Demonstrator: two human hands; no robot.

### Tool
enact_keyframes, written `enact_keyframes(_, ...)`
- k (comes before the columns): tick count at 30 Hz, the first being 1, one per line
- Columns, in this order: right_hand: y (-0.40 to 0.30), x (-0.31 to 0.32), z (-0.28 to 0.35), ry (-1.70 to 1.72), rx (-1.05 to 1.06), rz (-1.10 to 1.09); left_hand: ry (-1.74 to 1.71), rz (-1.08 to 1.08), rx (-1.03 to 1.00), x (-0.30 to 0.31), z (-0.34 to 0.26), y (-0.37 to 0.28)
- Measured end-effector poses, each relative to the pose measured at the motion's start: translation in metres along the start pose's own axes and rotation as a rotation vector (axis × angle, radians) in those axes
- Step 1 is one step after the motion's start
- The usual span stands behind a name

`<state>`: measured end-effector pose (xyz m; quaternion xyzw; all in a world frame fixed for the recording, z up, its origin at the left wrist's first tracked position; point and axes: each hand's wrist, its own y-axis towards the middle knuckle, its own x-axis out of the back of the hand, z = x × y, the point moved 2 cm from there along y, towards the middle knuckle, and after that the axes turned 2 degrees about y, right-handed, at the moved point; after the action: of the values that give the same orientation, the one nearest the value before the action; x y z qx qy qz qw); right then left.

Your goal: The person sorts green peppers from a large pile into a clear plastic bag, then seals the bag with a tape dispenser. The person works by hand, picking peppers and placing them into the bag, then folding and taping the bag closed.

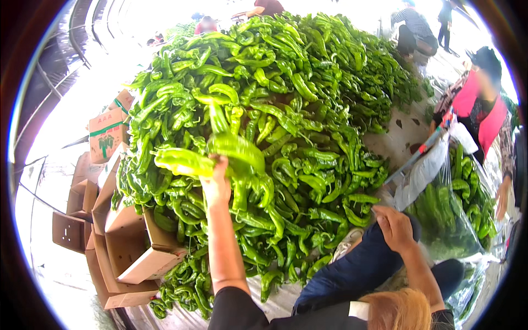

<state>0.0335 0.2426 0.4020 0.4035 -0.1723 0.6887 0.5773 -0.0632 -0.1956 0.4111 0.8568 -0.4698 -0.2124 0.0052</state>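
My left hand point(217, 179) is raised over a large heap of long green peppers point(305, 161). Its fingers close on several green peppers point(185, 161), one pointing left, others curving up and to the right; motion blurs them. My right hand point(394, 229) is by my bent knee in dark blue trousers point(350, 264), palm down, with nothing visible in it. Whether it touches the knee I cannot tell. Below my left forearm, smaller peppers point(198, 284) lie at the heap's near edge.
Open cardboard boxes point(128, 247) stand left of the heap, with a closed printed carton point(108, 134) behind. At right, a clear plastic bag point(445, 222) holds peppers beside a person in a pink vest point(468, 97). A red and blue pole point(420, 150) slants there. Other people are farther back.
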Motion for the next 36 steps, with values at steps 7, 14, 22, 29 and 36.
enact_keyframes(7, -0.017, -0.002, 0.011, 0.318, -0.053, 0.194, -0.456, -0.353, 0.153, 0.022, 0.0, 0.074)
enact_keyframes(14, -0.018, 0.032, -0.006, 0.615, 0.221, -0.082, -0.714, 0.246, 0.468, -0.133, -0.042, -0.056)
enact_keyframes(22, -0.078, 0.132, 0.028, -0.199, 0.419, -0.184, -0.512, 0.875, 1.165, -0.244, 0.011, -0.298)
enact_keyframes(29, -0.203, 0.053, -0.042, 0.951, -0.628, -0.638, 0.033, 1.241, 0.861, -0.232, 0.019, -0.37)
enact_keyframes(36, -0.211, 0.025, -0.033, 1.526, -0.539, -0.614, 0.036, 1.358, 0.955, -0.203, 0.036, -0.404)
